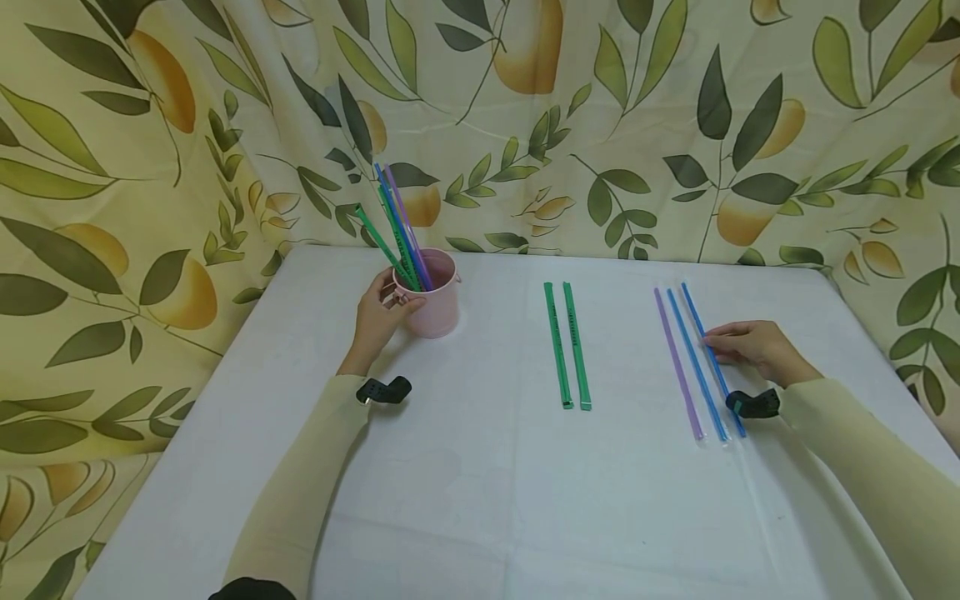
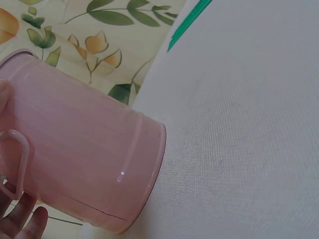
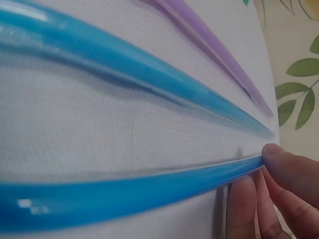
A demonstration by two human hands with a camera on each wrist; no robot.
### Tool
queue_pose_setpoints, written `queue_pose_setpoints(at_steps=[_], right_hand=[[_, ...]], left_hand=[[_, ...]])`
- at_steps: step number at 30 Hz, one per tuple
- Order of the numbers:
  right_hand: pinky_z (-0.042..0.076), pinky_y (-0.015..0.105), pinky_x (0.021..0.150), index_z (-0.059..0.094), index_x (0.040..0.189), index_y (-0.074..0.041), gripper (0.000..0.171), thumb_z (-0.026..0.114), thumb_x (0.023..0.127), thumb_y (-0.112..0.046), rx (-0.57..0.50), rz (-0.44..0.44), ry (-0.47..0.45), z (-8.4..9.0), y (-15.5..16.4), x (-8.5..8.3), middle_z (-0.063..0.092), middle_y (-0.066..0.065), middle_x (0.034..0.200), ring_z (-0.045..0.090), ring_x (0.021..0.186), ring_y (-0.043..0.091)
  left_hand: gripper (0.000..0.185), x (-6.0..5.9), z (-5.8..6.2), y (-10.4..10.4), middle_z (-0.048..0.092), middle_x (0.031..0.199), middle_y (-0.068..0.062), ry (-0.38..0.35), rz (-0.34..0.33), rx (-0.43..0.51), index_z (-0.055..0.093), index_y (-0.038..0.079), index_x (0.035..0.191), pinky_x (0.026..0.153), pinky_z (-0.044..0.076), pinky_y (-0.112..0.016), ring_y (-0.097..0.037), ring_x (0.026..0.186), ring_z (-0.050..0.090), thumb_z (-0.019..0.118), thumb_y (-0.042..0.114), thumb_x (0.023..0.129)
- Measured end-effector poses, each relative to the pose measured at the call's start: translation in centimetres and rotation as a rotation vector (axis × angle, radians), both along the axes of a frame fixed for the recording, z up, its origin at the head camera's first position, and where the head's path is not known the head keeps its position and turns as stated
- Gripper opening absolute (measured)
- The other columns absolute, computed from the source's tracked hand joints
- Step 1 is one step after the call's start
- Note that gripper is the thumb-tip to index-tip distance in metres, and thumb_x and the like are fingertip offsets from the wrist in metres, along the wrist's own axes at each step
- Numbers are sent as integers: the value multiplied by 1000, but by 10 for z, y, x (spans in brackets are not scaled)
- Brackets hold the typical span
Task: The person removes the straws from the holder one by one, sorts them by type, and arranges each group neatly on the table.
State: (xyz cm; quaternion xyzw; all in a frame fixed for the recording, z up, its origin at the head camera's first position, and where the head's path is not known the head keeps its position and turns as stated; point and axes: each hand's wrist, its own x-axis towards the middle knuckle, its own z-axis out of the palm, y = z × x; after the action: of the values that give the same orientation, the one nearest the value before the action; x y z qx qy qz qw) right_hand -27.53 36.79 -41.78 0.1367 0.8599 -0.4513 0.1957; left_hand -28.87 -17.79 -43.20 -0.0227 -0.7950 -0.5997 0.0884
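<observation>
My left hand (image 1: 372, 327) holds the rim and side of a small pink bucket (image 1: 437, 315), with thumb and fingers around its near left edge. Several straws (image 1: 406, 233), green, blue and purple, stand leaning in the bucket. In the left wrist view the bucket (image 2: 89, 144) fills much of the picture, its handle loop beside my fingers. At the right, my right hand (image 1: 759, 348) pinches the rightmost blue straw (image 1: 694, 310) between thumb and fingers. The right wrist view shows that blue straw (image 3: 124, 201) close up. Left of it lie another blue straw (image 1: 697, 362) and a purple straw (image 1: 678, 362).
Two straws in green printed wrappers, a left one (image 1: 557, 346) and a right one (image 1: 577, 346), lie side by side mid-table. A white cloth covers the table (image 1: 487, 467). Behind it hangs a leaf-patterned curtain (image 1: 525, 192).
</observation>
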Motion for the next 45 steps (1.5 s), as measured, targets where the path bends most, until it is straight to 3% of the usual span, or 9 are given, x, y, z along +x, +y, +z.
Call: queue_pose_setpoints(at_steps=[8, 16, 25, 45], right_hand=[[57, 19, 68, 55, 120, 9, 41, 63, 90, -18, 17, 24, -5, 0, 0, -1, 62, -14, 72, 62, 67, 2], [57, 18, 67, 46, 127, 14, 53, 64, 89, -18, 56, 32, 6, -2, -3, -2, 62, -13, 72, 62, 67, 4], [57, 20, 69, 44, 128, 16, 53, 61, 91, -18, 49, 73, -4, 0, 2, -3, 64, -12, 75, 63, 68, 4], [57, 19, 73, 44, 131, 10, 57, 61, 91, -27, 29, 104, -53, 5, 14, -3, 67, -15, 80, 65, 75, 1]], left_hand=[[72, 1, 2, 1, 45, 139, -15, 19, -11, 18, 38, 7, 141, 108, 42, -37, -27, 127, 44, 75, 18, 80], [72, 1, 3, 1, 46, 139, -15, 15, -6, 16, 38, 8, 141, 108, 42, -35, -26, 127, 45, 75, 19, 80], [72, -1, 3, 1, 46, 139, -15, 21, -6, 14, 39, 8, 141, 108, 42, -35, -26, 126, 45, 75, 19, 80], [71, 1, 0, 0, 46, 137, -15, 26, -9, 22, 38, 7, 141, 107, 43, -35, -26, 125, 45, 74, 17, 80]])
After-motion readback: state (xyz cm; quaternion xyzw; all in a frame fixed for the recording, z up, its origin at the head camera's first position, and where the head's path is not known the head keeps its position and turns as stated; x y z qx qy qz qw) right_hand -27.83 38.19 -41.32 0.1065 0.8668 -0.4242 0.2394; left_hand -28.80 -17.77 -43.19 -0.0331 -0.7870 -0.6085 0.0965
